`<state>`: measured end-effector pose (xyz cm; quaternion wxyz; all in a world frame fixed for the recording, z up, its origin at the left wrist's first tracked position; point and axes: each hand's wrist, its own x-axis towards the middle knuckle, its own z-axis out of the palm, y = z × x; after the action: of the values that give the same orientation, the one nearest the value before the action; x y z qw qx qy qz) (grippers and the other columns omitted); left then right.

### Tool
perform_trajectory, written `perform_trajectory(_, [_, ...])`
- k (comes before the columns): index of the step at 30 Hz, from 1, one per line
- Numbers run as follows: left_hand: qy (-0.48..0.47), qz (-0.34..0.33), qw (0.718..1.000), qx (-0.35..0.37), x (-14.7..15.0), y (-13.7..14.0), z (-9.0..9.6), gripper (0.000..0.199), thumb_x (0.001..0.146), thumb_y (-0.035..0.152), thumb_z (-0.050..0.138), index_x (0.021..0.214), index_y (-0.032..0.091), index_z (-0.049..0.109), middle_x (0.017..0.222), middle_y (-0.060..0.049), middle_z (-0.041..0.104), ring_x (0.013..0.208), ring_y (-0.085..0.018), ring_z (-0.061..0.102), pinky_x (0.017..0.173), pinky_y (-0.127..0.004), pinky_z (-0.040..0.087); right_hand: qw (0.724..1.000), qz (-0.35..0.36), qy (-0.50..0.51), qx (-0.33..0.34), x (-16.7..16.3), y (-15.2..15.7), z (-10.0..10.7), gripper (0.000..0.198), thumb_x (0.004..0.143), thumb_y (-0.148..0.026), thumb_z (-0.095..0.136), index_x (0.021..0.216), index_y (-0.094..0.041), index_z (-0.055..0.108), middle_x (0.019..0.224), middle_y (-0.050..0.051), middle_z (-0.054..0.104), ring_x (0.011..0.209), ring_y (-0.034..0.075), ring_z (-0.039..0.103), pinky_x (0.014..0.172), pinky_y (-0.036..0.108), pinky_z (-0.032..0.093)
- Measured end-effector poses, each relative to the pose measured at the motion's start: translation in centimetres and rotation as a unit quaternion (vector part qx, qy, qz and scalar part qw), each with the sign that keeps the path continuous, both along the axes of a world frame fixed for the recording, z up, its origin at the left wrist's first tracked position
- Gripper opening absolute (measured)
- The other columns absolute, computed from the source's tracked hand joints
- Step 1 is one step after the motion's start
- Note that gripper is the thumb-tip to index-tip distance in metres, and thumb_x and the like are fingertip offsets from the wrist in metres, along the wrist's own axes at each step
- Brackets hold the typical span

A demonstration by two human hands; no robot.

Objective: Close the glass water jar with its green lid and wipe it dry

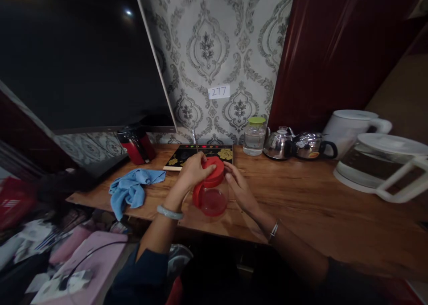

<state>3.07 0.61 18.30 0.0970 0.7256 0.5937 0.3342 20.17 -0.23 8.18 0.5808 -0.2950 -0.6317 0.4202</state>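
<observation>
A clear jug (pixel 214 201) with a red handle and red base stands near the front edge of the wooden table, its red lid (pixel 214 170) on top. My left hand (pixel 194 170) comes over the lid from the left, thumb across its top and fingers bent around the far side. Against the right side of the jug, close under the lid's rim, my right hand (pixel 241 187) rests with its fingers curved around it. Part of the far side of the lid is hidden by my left fingers.
Behind the jug lies a black induction cooker (pixel 180 154) with a tap near it. A blue cloth (pixel 133 187) and red kettle (pixel 136 144) are to the left. A green-lidded jar (pixel 254 138), steel teapots (pixel 280 143) and a large glass pitcher (pixel 374 166) stand to the right.
</observation>
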Motion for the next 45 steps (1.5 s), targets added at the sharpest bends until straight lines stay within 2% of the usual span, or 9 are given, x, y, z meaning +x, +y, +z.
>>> perform_trajectory(7, [-0.002, 0.013, 0.999, 0.050, 0.7, -0.5, -0.2, 0.009, 0.081, 0.027, 0.063, 0.080, 0.022, 0.056, 0.082, -0.006, 0.067, 0.079, -0.022, 0.062, 0.076, -0.032, 0.044, 0.999, 0.033, -0.022, 0.015, -0.7, 0.7, -0.9, 0.075, 0.088, -0.060, 0.065, 0.153, -0.028, 0.042, 0.155, 0.008, 0.049, 0.142, 0.028, 0.046, 0.120, 0.049, 0.036])
perform_trajectory(11, [-0.108, -0.007, 0.990, 0.088, 0.9, -1.2, -0.2, 0.012, 0.084, 0.032, 0.061, 0.085, 0.021, 0.056, 0.103, -0.010, 0.072, 0.096, -0.023, 0.066, 0.088, -0.034, 0.047, 0.999, 0.042, -0.016, 0.020, -0.7, 0.9, -1.1, 0.080, 0.085, -0.060, 0.068, 0.153, -0.027, 0.041, 0.154, 0.010, 0.049, 0.141, 0.029, 0.047, 0.119, 0.049, 0.037])
perform_trajectory(14, [-0.226, -0.026, 0.966, 0.122, 0.3, -2.1, 0.1, 0.018, 0.085, 0.038, 0.060, 0.087, 0.021, 0.056, 0.118, -0.012, 0.070, 0.104, -0.023, 0.065, 0.092, -0.034, 0.048, 0.999, 0.036, -0.016, 0.013, -0.5, 0.7, -1.3, 0.078, 0.086, -0.060, 0.068, 0.152, -0.028, 0.042, 0.155, 0.010, 0.049, 0.142, 0.028, 0.047, 0.118, 0.048, 0.038])
perform_trajectory(18, [-0.319, 0.006, 0.937, 0.144, -2.6, -3.2, -0.5, 0.026, 0.085, 0.045, 0.061, 0.087, 0.020, 0.056, 0.120, -0.011, 0.069, 0.104, -0.021, 0.065, 0.089, -0.032, 0.050, 0.999, 0.032, -0.012, -0.022, 0.4, 0.0, -2.0, 0.069, 0.090, -0.056, 0.063, 0.150, -0.029, 0.044, 0.150, 0.010, 0.053, 0.140, 0.027, 0.049, 0.114, 0.047, 0.043])
perform_trajectory(22, [-0.249, 0.126, 0.953, 0.121, -7.5, -3.4, -2.9, 0.027, 0.080, 0.045, 0.064, 0.084, 0.019, 0.059, 0.098, -0.006, 0.071, 0.087, -0.019, 0.063, 0.080, -0.030, 0.049, 0.998, 0.017, -0.032, -0.051, 1.7, -0.5, -3.7, 0.065, 0.091, -0.056, 0.061, 0.148, -0.029, 0.046, 0.148, 0.011, 0.055, 0.138, 0.028, 0.050, 0.108, 0.047, 0.048])
perform_trajectory(27, [-0.116, 0.258, 0.959, 0.017, -12.8, -3.5, -6.3, 0.015, 0.077, 0.033, 0.062, 0.072, 0.020, 0.057, 0.068, -0.001, 0.062, 0.068, -0.017, 0.057, 0.067, -0.029, 0.044, 0.996, 0.001, -0.048, -0.082, 3.2, -0.7, -6.3, 0.063, 0.089, -0.060, 0.062, 0.143, -0.029, 0.052, 0.138, 0.012, 0.063, 0.131, 0.028, 0.057, 0.105, 0.049, 0.051])
perform_trajectory(33, [0.012, 0.299, 0.952, -0.068, -15.3, -3.1, -9.0, 0.015, 0.078, 0.030, 0.062, 0.069, 0.021, 0.055, 0.068, -0.004, 0.064, 0.067, -0.019, 0.058, 0.062, -0.029, 0.039, 0.992, 0.006, -0.062, -0.106, 3.5, -1.0, -8.2, 0.065, 0.089, -0.066, 0.060, 0.141, -0.028, 0.054, 0.135, 0.013, 0.065, 0.125, 0.029, 0.062, 0.104, 0.049, 0.052])
perform_trajectory(38, [0.103, 0.330, 0.933, -0.097, -16.4, -2.3, -11.1, 0.011, 0.083, 0.028, 0.059, 0.082, 0.017, 0.060, 0.079, -0.009, 0.068, 0.071, -0.020, 0.060, 0.060, -0.029, 0.036, 0.992, 0.016, -0.049, -0.113, 3.0, -1.4, -8.7, 0.064, 0.087, -0.069, 0.061, 0.135, -0.026, 0.059, 0.135, 0.014, 0.066, 0.124, 0.030, 0.063, 0.106, 0.051, 0.051])
perform_trajectory(45, [0.132, 0.309, 0.937, -0.097, -17.0, -2.8, -12.3, 0.021, 0.088, 0.026, 0.055, 0.099, 0.010, 0.063, 0.100, -0.018, 0.070, 0.088, -0.025, 0.066, 0.073, -0.032, 0.045, 0.994, -0.026, -0.057, -0.091, 1.9, -2.8, -9.5, 0.059, 0.088, -0.055, 0.065, 0.138, -0.025, 0.055, 0.141, 0.014, 0.060, 0.129, 0.031, 0.058, 0.111, 0.054, 0.046])
